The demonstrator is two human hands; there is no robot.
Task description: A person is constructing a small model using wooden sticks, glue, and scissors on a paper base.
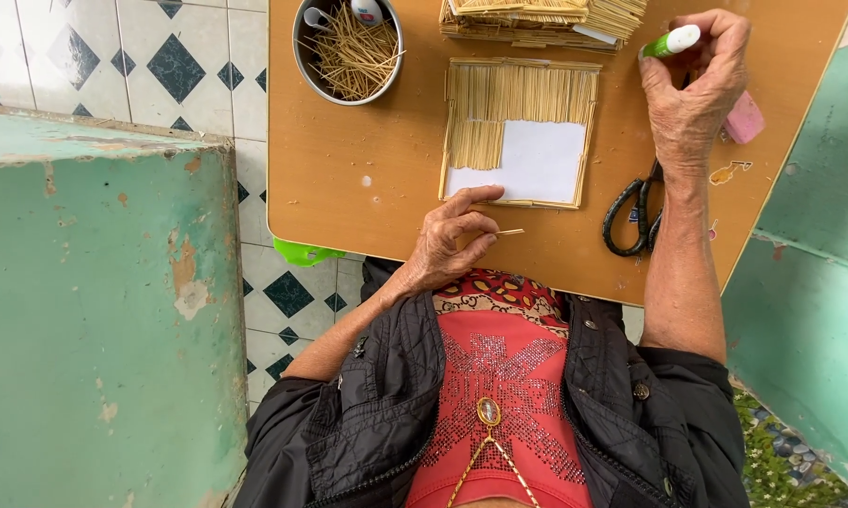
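Stick: your left hand pinches one thin stick, lying left to right, just near the stick panel.
Glue: your right hand grips the glue tube, far right on the worktop.

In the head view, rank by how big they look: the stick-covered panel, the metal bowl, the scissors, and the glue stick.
1. stick-covered panel
2. metal bowl
3. scissors
4. glue stick, partly hidden inside the right hand
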